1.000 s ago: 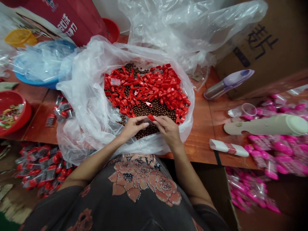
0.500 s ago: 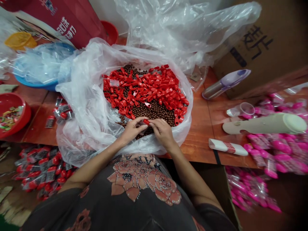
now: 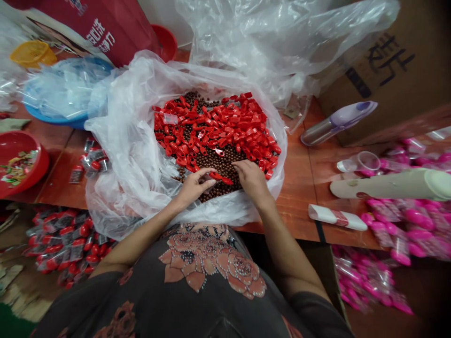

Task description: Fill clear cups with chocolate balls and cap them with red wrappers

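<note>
Between left hand [image 3: 193, 188] and right hand [image 3: 252, 182], 1 red plastic tag [image 3: 219, 177]

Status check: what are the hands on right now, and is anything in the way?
Left hand at red plastic piece, grip unclear. Right hand over brown beads. Clear plastic bag folded around the pile, hands inside its mouth.

- The left hand [image 3: 192, 188] hid one end of the red plastic piece [image 3: 221, 179] at its fingertips.
- The heaped red plastic tags [image 3: 214, 126] covered most brown beads [image 3: 220, 164], and their exact shape was too small to tell.
- The cream plastic cylinder [image 3: 391, 184] was cut off by the right edge.
- The red printed bag [image 3: 88, 28] was cut off at the far edge.
</note>
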{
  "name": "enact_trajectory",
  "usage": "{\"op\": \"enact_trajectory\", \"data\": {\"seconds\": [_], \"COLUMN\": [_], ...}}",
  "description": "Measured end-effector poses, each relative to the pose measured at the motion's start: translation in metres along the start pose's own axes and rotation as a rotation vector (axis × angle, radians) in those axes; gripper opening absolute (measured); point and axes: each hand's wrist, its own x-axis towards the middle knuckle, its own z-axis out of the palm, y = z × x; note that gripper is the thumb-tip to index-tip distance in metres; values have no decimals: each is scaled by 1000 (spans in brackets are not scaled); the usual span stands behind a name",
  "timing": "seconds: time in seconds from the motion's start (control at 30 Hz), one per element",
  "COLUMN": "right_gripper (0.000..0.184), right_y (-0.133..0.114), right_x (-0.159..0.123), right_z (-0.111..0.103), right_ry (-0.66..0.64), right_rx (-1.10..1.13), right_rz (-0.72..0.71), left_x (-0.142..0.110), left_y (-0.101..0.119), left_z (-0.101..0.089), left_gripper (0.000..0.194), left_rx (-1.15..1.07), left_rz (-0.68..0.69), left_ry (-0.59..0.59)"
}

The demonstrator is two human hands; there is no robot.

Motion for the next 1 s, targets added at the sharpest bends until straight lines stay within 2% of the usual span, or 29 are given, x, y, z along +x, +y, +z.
{"op": "enact_trajectory", "data": {"seconds": [0.1,0.17,0.23,0.37,0.47,0.63,0.8,0.87,0.93,1.0], "right_gripper": [26,25,23,18,13,11,19,24,28,27], "right_y": [11,13,10,-8,-29,-49,-47,-41,-33,-24], "right_x": [12,17,19,11,0,-12,-14,-12,-7,0], "right_z": [-1,1,2,1,1,11,16,12,8,8], "right_ry": [-133,-189,-132,103,155,165,66,53,119,164], "right_rx": [-279,-311,-222,261,483,494,476,511,520,416], "right_rz": [-2,-30,-12,120,131,33,-100,-91,-20,46], "left_x": [0,0,-1,-1,-1,-1,-3,-4,-4,-5], "left_y": [0,-1,-2,-6,-9,-15,-10,-5,0,3], "left_z": [1,1,1,1,1,1,4,4,3,1], "left_gripper": [39,40,42,53,58,58,59,58,54,47], "left_rx": [44,70,81,51,15,3,-107,-156,-135,-83], "left_rz": [22,39,51,66,71,93,48,30,39,58], "left_ry": [17,19,14,6,-7,-2,13,24,43,58]}}
